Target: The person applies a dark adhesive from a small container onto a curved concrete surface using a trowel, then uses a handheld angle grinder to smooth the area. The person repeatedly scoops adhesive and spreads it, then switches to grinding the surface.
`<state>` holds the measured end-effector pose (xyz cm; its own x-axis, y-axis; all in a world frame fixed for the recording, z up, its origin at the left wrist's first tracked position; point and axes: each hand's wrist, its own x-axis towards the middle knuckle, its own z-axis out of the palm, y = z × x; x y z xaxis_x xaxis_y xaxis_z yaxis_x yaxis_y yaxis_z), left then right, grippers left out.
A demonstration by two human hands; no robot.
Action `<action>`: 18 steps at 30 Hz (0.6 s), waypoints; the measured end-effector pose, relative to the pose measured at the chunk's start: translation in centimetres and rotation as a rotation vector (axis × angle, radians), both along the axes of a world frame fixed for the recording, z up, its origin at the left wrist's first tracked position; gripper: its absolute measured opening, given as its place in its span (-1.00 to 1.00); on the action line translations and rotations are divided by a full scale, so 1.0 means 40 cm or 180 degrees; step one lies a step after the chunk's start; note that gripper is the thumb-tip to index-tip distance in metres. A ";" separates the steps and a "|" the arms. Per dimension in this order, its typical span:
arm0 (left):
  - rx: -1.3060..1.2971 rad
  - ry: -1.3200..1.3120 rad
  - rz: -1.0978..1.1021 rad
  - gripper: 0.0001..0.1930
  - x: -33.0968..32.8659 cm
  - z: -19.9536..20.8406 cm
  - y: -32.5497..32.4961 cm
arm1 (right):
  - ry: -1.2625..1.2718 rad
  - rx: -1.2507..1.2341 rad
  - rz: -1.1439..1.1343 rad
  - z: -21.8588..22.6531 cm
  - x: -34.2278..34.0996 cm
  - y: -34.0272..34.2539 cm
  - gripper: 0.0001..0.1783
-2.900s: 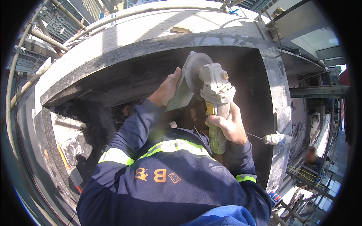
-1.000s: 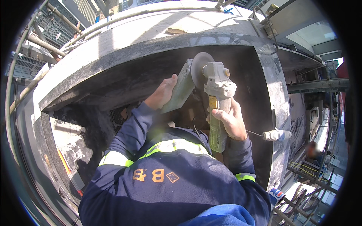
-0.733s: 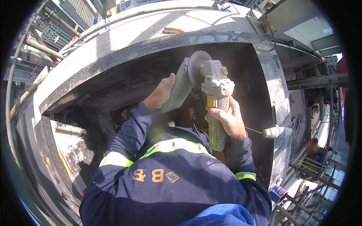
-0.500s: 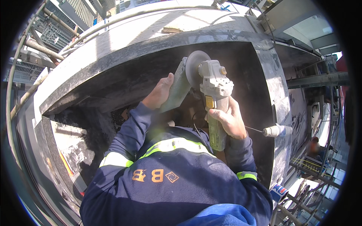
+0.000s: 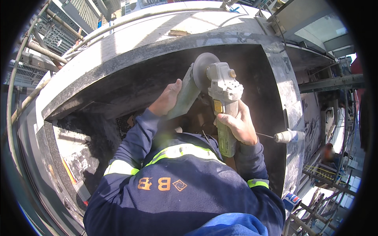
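Note:
My right hand is wrapped round the body of a dusty angle grinder, held upright in front of my chest with its head at the far end. The grinder's round disc meets the far end of a narrow grey slab, its material hard to tell under the dust. Closed on the left side of that slab is my left hand, thumb pointing up along it; most of its fingers are hidden. Dust hazes the air around the disc.
A pale stone ledge curves round the dark recess before me. On its right side lies a white string spool. An orange-handled tool leans at the left. Scaffold poles stand outside, and another person is far right.
My left hand and the slab have shifted very slightly near the disc. The grinder and my right hand stay almost in place.

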<state>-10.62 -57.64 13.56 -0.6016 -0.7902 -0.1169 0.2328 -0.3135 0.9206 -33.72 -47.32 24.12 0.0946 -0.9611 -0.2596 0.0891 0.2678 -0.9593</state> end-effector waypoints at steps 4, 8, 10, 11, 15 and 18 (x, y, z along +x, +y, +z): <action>-0.0040 -0.0315 -0.0306 -0.29 0.012 -0.006 -0.007 | 0.0004 0.0049 0.0012 0.007 0.000 -0.005 -0.44; -0.0178 -0.0452 -0.0302 -0.30 0.009 -0.017 0.001 | 0.0058 -0.0186 0.0056 -0.004 0.002 0.001 -0.45; -0.0165 -0.0370 -0.0245 -0.29 0.002 -0.019 0.006 | -0.0001 -0.0048 -0.0005 0.001 0.006 0.002 -0.45; -0.0103 -0.0267 -0.0218 -0.29 -0.003 -0.025 0.010 | -0.0030 0.0021 -0.0034 0.003 0.007 0.002 -0.46; -0.0011 -0.0166 -0.0246 -0.29 0.000 -0.026 0.005 | -0.0137 0.0042 -0.0053 0.001 -0.005 0.009 -0.48; 0.0004 -0.0252 -0.0285 -0.28 0.010 -0.020 -0.001 | -0.0040 -0.0167 0.0032 -0.004 0.006 0.012 -0.49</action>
<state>-10.23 -57.66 12.74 -0.6586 -0.7335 -0.1680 0.1304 -0.3310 0.9346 -33.47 -46.84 23.98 0.1073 -0.9723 -0.2076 0.0989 0.2182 -0.9709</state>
